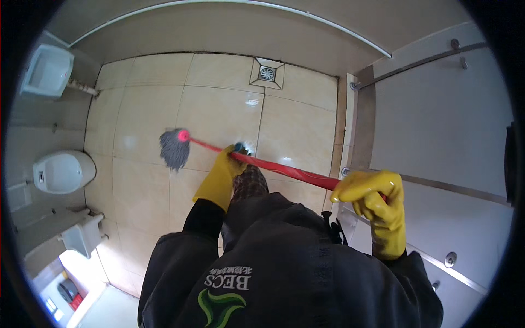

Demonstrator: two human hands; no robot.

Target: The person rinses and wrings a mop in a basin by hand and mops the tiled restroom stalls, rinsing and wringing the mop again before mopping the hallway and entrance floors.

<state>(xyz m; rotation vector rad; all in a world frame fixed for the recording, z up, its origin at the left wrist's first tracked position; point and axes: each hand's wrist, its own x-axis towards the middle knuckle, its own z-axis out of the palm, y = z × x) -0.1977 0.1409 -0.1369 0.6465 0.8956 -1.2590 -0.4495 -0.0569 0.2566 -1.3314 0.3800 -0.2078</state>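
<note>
A string mop with a grey yarn head (pixel 175 149) and a pink hub (pixel 183 135) rests on the beige tiled floor (pixel 147 106), ahead and to the left. Its red handle (pixel 293 170) slants from the hub up toward the right. My left hand (pixel 229 162), in a yellow rubber glove, is closed around the lower part of the handle. Near the handle's upper end, my right hand (pixel 369 194) grips it in a matching yellow glove. The gloves hide the fingers inside them and the handle's tip.
White wall urinals (pixel 65 172) line the left wall, with a washbasin-like fixture (pixel 49 71) at the far left. A square floor drain (pixel 268 74) lies by the far wall. Grey cubicle doors (pixel 439 119) stand to the right. A bright doorway (pixel 78 270) opens at lower left.
</note>
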